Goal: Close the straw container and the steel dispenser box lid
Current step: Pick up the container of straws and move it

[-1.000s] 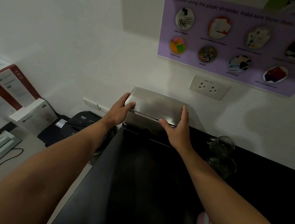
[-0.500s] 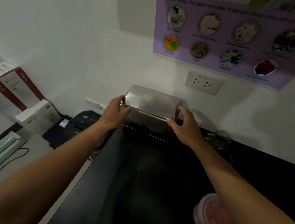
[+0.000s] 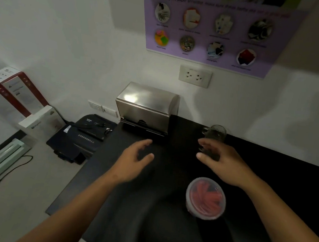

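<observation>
Brushed steel: the dispenser box [image 3: 146,108] sits at the far edge of the black counter [image 3: 164,227], against the white wall, beyond both hands and slightly nearer the left one. Its lid is down, curved top catching a highlight, dark slot along the front base.

Left hand [image 3: 132,162] hovers above the counter, short of the box. Fingers loosely spread and curled, palm down, holding nothing. Slight blur on it.

Right hand [image 3: 222,165] also over the counter, level with the left, well apart from it. Fingers parted and bent, empty. Its fingertips lie in front of a clear glass mug [image 3: 214,134] that stands just past them; cannot tell whether they touch it.

Straw container [image 3: 206,198]: round, clear plastic, red straws inside, a translucent lid on top. It stands on the counter nearer the body than the right hand, just beside the right wrist, between the two forearms.

Beyond the hands on the wall: a white double socket [image 3: 195,76] above the box, and a purple poster [image 3: 211,30] with round pictures higher up.

Left of the left hand, off the counter edge and lower: a black paper shredder [image 3: 84,133], then white-and-red cartons [image 3: 12,96] leaning at the wall, and a pale flat machine [image 3: 1,157] with a black cable at the far left.
</observation>
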A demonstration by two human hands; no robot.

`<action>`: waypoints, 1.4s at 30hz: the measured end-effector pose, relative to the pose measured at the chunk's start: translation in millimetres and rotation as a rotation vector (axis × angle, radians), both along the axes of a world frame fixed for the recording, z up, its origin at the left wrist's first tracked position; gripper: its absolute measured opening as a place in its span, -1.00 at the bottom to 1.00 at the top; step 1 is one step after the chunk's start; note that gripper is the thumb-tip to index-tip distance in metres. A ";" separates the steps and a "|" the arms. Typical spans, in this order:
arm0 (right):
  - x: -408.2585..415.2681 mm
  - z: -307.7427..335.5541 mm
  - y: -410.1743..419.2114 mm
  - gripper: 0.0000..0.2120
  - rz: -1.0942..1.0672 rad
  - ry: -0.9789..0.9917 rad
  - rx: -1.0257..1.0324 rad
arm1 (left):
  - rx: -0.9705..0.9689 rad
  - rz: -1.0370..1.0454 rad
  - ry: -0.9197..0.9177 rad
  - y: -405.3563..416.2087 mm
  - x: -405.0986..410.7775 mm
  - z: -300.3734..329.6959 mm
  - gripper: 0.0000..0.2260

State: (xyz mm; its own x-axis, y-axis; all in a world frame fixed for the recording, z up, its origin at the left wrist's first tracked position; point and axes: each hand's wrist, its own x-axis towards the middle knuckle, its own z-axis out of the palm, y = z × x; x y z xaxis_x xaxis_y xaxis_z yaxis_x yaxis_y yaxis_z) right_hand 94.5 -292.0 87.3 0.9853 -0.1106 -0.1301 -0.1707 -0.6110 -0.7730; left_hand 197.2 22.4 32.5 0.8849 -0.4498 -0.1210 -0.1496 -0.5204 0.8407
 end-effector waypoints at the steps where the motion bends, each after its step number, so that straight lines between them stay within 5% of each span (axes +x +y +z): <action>1: -13.1 -3.5 -3.4 -0.49 0.015 0.000 -0.018 | -0.013 -0.037 0.023 -6.3 -14.6 -1.3 -0.50; 13: -108.3 -43.1 -26.2 -0.28 0.158 0.044 -0.076 | -0.053 -0.157 0.064 -62.2 -126.7 -15.1 -0.28; 19: -132.4 -64.0 -18.0 -0.09 0.158 0.084 -0.035 | -0.105 -0.143 0.059 -77.5 -168.4 -18.6 -0.41; 25: -140.7 -76.3 -2.6 -0.18 0.102 0.077 -0.008 | -0.222 -0.061 0.087 -84.7 -184.7 -32.2 -0.32; 42: -90.5 -92.0 17.3 -0.24 0.071 -0.017 0.165 | -0.319 0.130 0.037 -91.2 -144.1 -42.4 -0.48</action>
